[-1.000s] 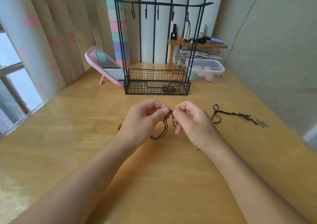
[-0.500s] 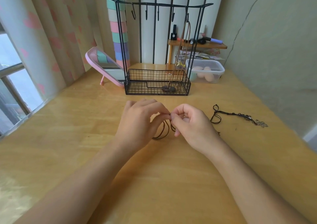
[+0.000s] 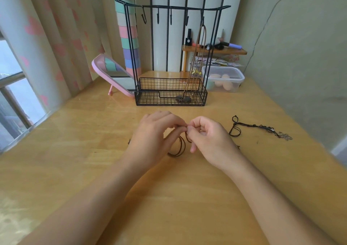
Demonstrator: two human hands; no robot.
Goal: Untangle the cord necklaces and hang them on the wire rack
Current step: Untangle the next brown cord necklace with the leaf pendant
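The left hand (image 3: 155, 132) and right hand (image 3: 208, 137) met fingertip to fingertip over the bench (image 3: 187, 197), both pinching the brown cord necklace (image 3: 180, 148), whose loops drooped to the wood between them. A black cord necklace (image 3: 249, 126) lay well apart on the right. Behind stood the wire rack (image 3: 170, 94), with a hung necklace (image 3: 199, 56) on its rightmost hook.

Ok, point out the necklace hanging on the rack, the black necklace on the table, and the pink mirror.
hanging brown necklace (image 3: 183, 99), head view, dark pendant
black cord necklace (image 3: 268, 128), head view, beaded stretch
pink mirror (image 3: 116, 72), head view, glass
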